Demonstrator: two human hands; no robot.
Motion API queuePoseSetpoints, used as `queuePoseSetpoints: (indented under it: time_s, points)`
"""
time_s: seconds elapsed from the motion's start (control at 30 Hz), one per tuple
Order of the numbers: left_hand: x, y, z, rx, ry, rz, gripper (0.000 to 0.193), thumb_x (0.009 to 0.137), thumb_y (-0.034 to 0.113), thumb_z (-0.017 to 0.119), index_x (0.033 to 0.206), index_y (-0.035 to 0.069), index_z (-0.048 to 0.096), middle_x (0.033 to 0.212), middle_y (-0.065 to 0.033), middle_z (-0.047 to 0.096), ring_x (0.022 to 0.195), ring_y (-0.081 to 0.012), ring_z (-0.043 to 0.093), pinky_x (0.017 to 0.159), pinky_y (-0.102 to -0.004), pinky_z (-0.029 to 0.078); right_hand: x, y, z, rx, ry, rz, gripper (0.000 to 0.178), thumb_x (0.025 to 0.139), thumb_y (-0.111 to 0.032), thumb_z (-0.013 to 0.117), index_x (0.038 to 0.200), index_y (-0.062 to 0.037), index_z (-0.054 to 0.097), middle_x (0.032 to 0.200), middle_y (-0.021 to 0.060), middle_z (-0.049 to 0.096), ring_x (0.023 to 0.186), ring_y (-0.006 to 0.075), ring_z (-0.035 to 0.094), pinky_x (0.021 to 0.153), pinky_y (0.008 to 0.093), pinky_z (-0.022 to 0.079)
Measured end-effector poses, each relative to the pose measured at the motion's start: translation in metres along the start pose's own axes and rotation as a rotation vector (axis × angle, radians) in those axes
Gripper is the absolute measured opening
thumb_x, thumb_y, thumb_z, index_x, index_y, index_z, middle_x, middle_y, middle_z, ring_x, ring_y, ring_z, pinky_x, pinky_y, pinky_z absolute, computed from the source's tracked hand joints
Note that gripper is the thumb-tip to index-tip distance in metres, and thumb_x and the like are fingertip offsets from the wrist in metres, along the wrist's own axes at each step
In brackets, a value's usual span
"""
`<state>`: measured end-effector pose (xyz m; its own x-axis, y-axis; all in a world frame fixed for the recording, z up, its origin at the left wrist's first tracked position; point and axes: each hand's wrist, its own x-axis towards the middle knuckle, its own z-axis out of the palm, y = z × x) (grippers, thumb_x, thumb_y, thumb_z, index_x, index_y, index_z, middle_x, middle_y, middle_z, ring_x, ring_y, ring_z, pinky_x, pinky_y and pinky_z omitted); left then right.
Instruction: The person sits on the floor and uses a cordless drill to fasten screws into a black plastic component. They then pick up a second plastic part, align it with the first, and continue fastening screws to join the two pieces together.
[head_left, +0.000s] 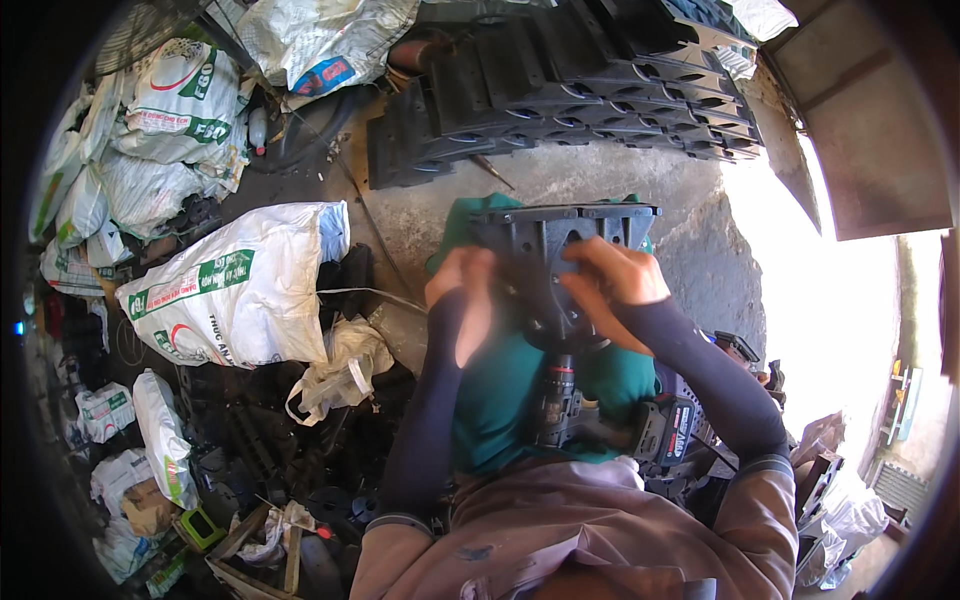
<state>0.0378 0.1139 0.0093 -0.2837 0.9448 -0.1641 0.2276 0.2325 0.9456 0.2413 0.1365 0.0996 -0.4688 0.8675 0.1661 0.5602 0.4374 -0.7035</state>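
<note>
A black moulded plastic part (pixel 540 255) with ribs and holes rests across my lap over green trousers (pixel 490 400). My left hand (pixel 462 280) is at its left edge, smeared by motion, so its fingers cannot be read. On the right side of the part, my right hand (pixel 622 278) has its fingers curled in and pressed together against the surface. Whatever they pinch is hidden or too small to name. A cordless drill (pixel 558 400) lies between my thighs, its chuck toward the part and its battery (pixel 665 430) by my right thigh.
Stacked black plastic parts (pixel 560 85) stand on the concrete floor ahead. A large white woven sack (pixel 240 290) lies to the left, with more sacks (pixel 180 110) piled behind it. Loose black pieces and a wooden crate (pixel 265 550) are at lower left. A brown metal panel (pixel 880 120) stands far right.
</note>
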Motion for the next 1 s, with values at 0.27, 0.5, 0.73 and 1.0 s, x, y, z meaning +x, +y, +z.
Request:
queuePoseSetpoints:
  time_s: [0.27,0.5,0.73,1.0]
  points:
    - [0.0,0.002,-0.006,0.045,-0.033,-0.067,0.031,0.096,0.032,0.059,0.102,0.002,0.063,0.076,-0.0023,0.061,0.068,-0.0102,0.055,0.063,-0.0264,0.045,-0.083,-0.006,-0.003,0.095,-0.239,0.011,0.014,0.078,-0.003,0.071,0.09,-0.0012,0.065,0.076,0.0123,0.062,0.062,0.0268,0.062,0.056,0.0357,0.048]
    - [-0.001,-0.001,-0.016,-0.151,-0.159,-0.155,0.04,0.098,0.039,0.055,0.109,0.001,0.06,0.079,-0.0027,0.061,0.065,-0.0103,0.054,0.061,-0.0241,0.045,-0.113,-0.003,0.017,0.186,-0.301,0.045,0.018,0.076,-0.002,0.072,0.094,0.0,0.066,0.075,0.0123,0.062,0.06,0.0258,0.061,0.054,0.0353,0.047]
    - [-0.028,0.03,-0.045,-0.925,-0.153,-0.267,0.056,0.103,0.042,0.038,0.13,-0.006,0.048,0.11,-0.019,0.061,0.094,-0.0262,0.061,0.081,-0.0349,0.048,-0.072,-0.024,0.019,0.261,-0.103,-0.068,0.022,0.076,0.001,0.072,0.097,-0.0012,0.063,0.078,0.0108,0.061,0.057,0.0236,0.061,0.051,0.0331,0.047]
    - [-0.059,0.063,-0.013,-1.173,-0.43,-0.152,0.064,0.102,0.052,0.028,0.144,0.003,0.032,0.138,-0.0227,0.048,0.13,-0.0327,0.045,0.11,-0.0434,0.033,-0.008,-0.045,0.043,0.059,0.293,-0.117,0.019,0.065,-0.001,0.069,0.083,-0.0046,0.061,0.076,0.0071,0.057,0.061,0.0251,0.062,0.049,0.0356,0.049]
